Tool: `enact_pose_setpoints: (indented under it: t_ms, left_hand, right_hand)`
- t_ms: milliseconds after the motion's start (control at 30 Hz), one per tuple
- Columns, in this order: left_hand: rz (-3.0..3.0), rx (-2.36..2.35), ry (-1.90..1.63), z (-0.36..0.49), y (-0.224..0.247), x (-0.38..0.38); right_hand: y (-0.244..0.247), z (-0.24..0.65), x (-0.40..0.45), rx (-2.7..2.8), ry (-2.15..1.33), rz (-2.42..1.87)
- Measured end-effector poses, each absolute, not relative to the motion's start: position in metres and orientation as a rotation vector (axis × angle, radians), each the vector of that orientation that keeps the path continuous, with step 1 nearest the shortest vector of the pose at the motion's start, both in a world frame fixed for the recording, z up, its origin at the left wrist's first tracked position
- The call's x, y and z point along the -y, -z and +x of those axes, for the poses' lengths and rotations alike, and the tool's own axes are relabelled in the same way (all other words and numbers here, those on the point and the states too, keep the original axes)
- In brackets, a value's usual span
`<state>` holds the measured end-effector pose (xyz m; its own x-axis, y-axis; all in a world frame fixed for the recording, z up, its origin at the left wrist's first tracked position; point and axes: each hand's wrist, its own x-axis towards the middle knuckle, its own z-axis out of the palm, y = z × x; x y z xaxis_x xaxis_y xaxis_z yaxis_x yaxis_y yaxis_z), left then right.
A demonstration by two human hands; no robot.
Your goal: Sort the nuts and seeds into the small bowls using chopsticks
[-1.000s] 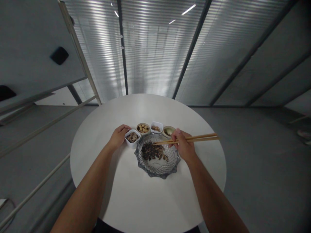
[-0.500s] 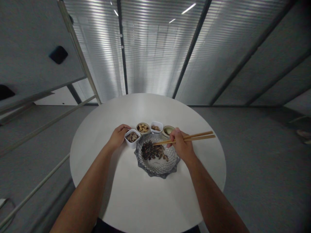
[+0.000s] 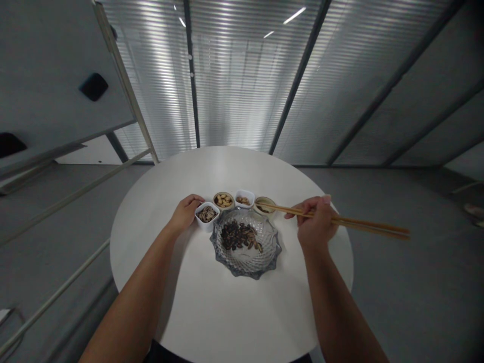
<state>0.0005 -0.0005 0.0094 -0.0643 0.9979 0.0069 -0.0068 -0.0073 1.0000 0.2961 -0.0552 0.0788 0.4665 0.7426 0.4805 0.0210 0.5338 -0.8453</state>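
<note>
Chopsticks [image 3: 372, 228] sit pinched in my right hand [image 3: 317, 222], fingers closed round them, the tips reaching low at the tan bowl [image 3: 265, 199], which looks like the step in hand. My left hand [image 3: 185, 213] is at the white square dish of striped seeds [image 3: 204, 226]; whether it grips, I cannot tell. Beyond the grip, dark seeds [image 3: 232, 235] lie in the glass bowl [image 3: 270, 254] just beside both dishes, and any move of the tips calls, I judge, for clearing the rims.

White round table [image 3: 227, 312]. Clear glass bowl [image 3: 245, 262], crisscross-textured, grey-blue scalloped rim. Seeds [image 3: 236, 235] inside: near-black, some brown striped paler. Chopsticks [image 3: 363, 225]: golden tan. Nuts [image 3: 223, 200]: yellow-tan. Small square dishes [image 3: 206, 225]: plain white. Floor [image 3: 397, 242]: grey.
</note>
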Motion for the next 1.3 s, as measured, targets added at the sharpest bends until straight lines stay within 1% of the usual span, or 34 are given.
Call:
enact_pose_setpoints:
  t_ms: [167,300,400,567,667,1000,1300]
  left_hand:
    - [1.193,-1.243,-1.277,-0.001,-0.005,-0.002]
    - [1.184,-1.232,-1.273,-0.001,-0.003,-0.003]
    - [1.183,-1.239,-1.275,0.000,-0.004,-0.003]
    - [1.180,-1.252,-1.272,0.003,-0.009,0.000]
    - [1.183,-1.255,-1.267,0.004,-0.011,0.001]
    - [1.218,-1.263,-1.274,0.003,-0.014,0.002]
    - [1.218,-1.266,-1.275,0.003,-0.016,0.003]
  right_hand:
    - [-0.077,0.310,0.051,0.986,-0.438,-0.924]
    - [-0.074,0.311,0.049,0.981,-0.432,-0.891]
    - [-0.072,0.303,0.052,1.035,-0.530,-0.869]
    - [-0.063,0.283,0.059,1.249,-0.834,-0.938]
    - [-0.057,0.274,0.062,1.347,-0.919,-0.980]
    - [-0.057,0.271,0.062,1.456,-0.915,-1.037]
    - [-0.056,0.270,0.060,1.394,-0.935,-1.053]
